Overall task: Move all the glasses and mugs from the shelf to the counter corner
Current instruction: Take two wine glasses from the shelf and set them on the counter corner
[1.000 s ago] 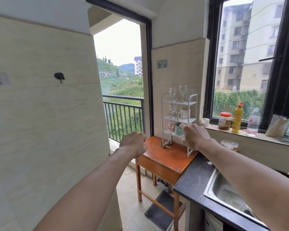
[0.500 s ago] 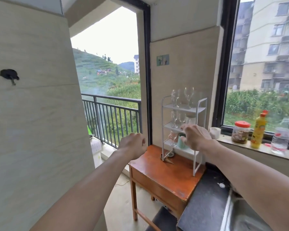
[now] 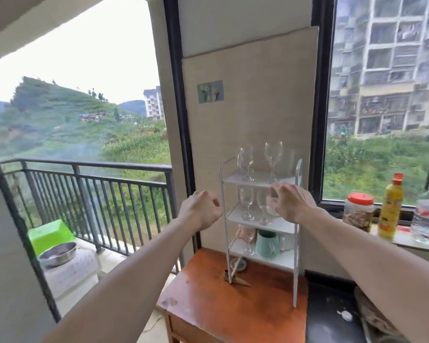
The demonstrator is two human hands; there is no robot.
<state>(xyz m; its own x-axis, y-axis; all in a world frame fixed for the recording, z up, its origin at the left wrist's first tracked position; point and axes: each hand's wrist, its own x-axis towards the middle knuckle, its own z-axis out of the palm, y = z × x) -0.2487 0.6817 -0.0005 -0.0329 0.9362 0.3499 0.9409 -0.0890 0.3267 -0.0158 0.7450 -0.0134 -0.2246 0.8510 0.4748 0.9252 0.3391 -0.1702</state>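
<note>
Both hands have risen since a moment ago and the view has closed in on the rack, so the shelves now fill the middle of the picture.

Going left to right: the left hand (image 3: pixel 200 212) hangs in the air just left of the rack's front post, fingers curled loosely together around nothing. It looks held back as a spare, ready to steady the frame or take a second piece.

Next comes the white rack (image 3: pixel 295 246), standing on the wooden table (image 3: pixel 233 315) against the tiled wall. Its top shelf carries two wine glasses (image 3: pixel 273 157), stems down. The middle shelf has more stemmed glasses (image 3: pixel 247 204). The bottom shelf holds another glass (image 3: pixel 248 240) and a green mug (image 3: pixel 266 245), with something pale behind that I cannot make out.

The right hand (image 3: pixel 289 203) is at the middle shelf, thumb and fingers parted in a pinch in front of what seems to be a pale cup. Whether they touch it I cannot tell. Probably this piece goes first because it is the nearest on the right.

Nothing has reached the dark counter (image 3: pixel 332 323) to the right of the table.
</note>
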